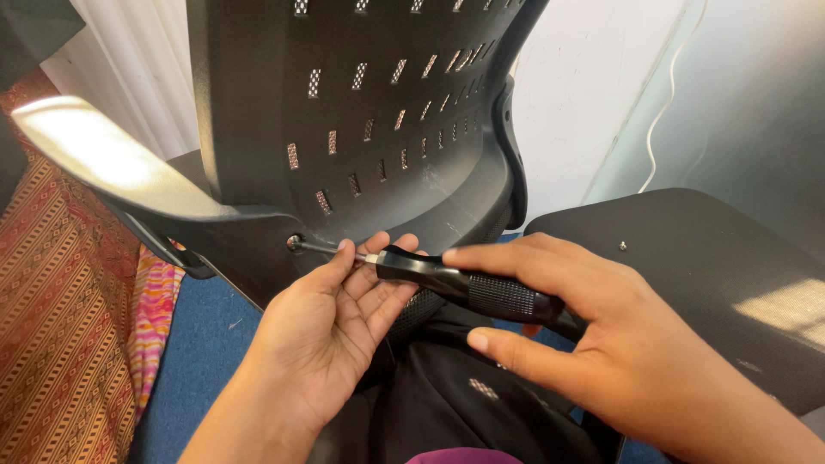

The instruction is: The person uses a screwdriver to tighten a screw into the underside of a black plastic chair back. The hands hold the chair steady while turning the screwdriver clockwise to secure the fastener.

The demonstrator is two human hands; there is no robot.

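Observation:
A black plastic chair back (378,112) with slotted holes fills the top centre, its armrest (112,172) curving to the left. A screwdriver (464,288) with a black ribbed handle points left, its metal tip in a screw hole (295,243) at the base of the chair back. My right hand (619,344) grips the handle. My left hand (331,322) is palm up under the shaft, its fingers steadying the front of the tool.
A black flat chair seat panel (713,258) lies at the right with a small screw (622,246) on it. Patterned orange fabric (60,326) covers the left side. Blue carpet (206,344) shows below. A white cable (666,103) hangs on the wall.

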